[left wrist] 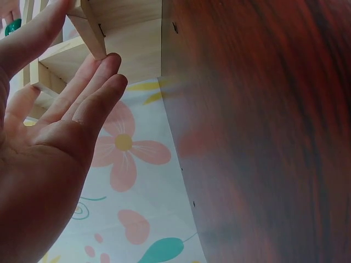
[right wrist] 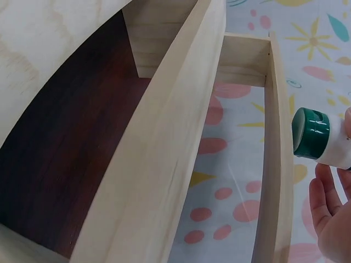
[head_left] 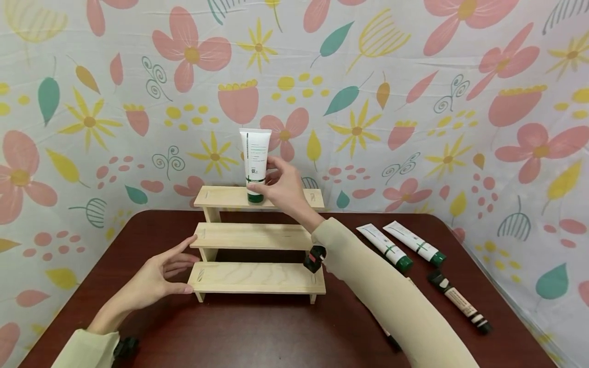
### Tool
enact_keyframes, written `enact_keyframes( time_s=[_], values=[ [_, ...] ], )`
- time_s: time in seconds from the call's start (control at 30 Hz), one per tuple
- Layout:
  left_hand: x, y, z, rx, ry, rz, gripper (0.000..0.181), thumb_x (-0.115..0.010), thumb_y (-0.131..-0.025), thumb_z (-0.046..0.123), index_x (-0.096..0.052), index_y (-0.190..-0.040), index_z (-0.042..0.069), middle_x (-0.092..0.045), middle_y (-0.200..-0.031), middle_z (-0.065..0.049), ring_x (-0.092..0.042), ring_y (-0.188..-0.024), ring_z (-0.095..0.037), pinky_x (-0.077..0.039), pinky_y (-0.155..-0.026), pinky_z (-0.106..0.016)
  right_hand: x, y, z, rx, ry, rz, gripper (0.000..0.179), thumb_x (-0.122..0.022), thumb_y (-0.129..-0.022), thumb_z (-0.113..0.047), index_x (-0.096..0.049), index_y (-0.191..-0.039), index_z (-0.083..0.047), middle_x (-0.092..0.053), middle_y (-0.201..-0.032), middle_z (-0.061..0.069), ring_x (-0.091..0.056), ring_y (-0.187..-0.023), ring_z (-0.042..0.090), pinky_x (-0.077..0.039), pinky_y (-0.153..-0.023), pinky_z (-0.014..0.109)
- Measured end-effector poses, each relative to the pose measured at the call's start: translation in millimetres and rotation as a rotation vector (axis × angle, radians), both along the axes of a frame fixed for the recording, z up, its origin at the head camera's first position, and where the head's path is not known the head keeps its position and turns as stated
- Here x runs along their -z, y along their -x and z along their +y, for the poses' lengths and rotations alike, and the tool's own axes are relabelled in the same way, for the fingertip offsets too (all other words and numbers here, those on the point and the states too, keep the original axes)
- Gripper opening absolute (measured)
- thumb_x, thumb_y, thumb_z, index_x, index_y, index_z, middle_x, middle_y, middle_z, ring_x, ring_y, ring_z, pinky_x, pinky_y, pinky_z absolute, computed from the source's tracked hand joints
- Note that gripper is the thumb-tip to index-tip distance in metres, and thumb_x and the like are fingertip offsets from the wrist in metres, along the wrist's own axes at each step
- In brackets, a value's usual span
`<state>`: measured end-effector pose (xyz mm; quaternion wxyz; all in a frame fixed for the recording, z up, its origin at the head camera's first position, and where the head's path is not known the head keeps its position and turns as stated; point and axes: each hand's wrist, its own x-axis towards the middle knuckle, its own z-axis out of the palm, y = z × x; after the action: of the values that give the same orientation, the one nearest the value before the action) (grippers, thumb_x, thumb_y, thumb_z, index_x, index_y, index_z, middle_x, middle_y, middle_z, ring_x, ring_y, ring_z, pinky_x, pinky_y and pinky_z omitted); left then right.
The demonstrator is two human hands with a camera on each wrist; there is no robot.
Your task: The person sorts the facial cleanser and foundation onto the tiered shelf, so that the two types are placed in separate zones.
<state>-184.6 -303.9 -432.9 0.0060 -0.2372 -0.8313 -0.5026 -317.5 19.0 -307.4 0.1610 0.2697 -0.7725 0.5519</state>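
My right hand pinches a white squeeze tube near its lower end, thumb in front. The tube stands upright, green cap down, over the top step of a three-tier wooden stand. In the right wrist view, a narrow gap shows between cap and step. My left hand is at the stand's left side, thumb by the bottom step and fingertips by the middle one. Its fingers look fairly straight in the left wrist view, touching the wood.
Two more white tubes with green caps, a nearer one and a farther one, lie right of the stand. A black-and-beige tube lies nearer. Another dark-tipped item is partly hidden under my right sleeve. A floral cloth hangs behind the table.
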Motion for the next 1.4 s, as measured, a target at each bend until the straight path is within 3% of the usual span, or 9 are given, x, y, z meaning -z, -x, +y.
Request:
enact_keyframes(
  time_s=[0.43,0.73,1.4],
  values=[
    [0.5,0.2,1.9,-0.006,0.003,-0.015,0.109,-0.094,-0.079,0.01,-0.032,-0.168,0.018,-0.067,-0.131,-0.016,-0.065,-0.121,-0.015,-0.051,-0.102,-0.022,4.1,7.3,-25.9,-0.012,-0.009,-0.027,0.061,-0.093,-0.083,-0.015,-0.067,-0.137,-0.012,-0.073,-0.104,0.004,-0.067,-0.084,0.02,-0.056,-0.076,0.032],
    [-1.2,2.3,1.2,0.0,0.017,-0.008,0.109,-0.094,-0.079,0.011,-0.033,-0.168,0.019,-0.067,-0.131,-0.015,-0.065,-0.121,-0.014,-0.052,-0.102,-0.024,4.0,8.1,-38.9,-0.007,-0.026,-0.019,0.066,-0.093,-0.083,-0.016,-0.064,-0.142,-0.01,-0.07,-0.116,0.003,-0.068,-0.087,0.018,-0.055,-0.074,0.028],
    [0.8,1.6,-0.5,-0.014,0.014,-0.007,0.108,-0.094,-0.079,0.011,-0.033,-0.168,0.02,-0.068,-0.13,-0.015,-0.065,-0.121,-0.013,-0.051,-0.101,-0.021,5.0,12.1,-59.8,-0.009,-0.037,0.009,0.061,-0.093,-0.083,-0.014,-0.066,-0.138,-0.012,-0.069,-0.116,0.002,-0.068,-0.087,0.013,-0.056,-0.075,0.028]
  ],
)
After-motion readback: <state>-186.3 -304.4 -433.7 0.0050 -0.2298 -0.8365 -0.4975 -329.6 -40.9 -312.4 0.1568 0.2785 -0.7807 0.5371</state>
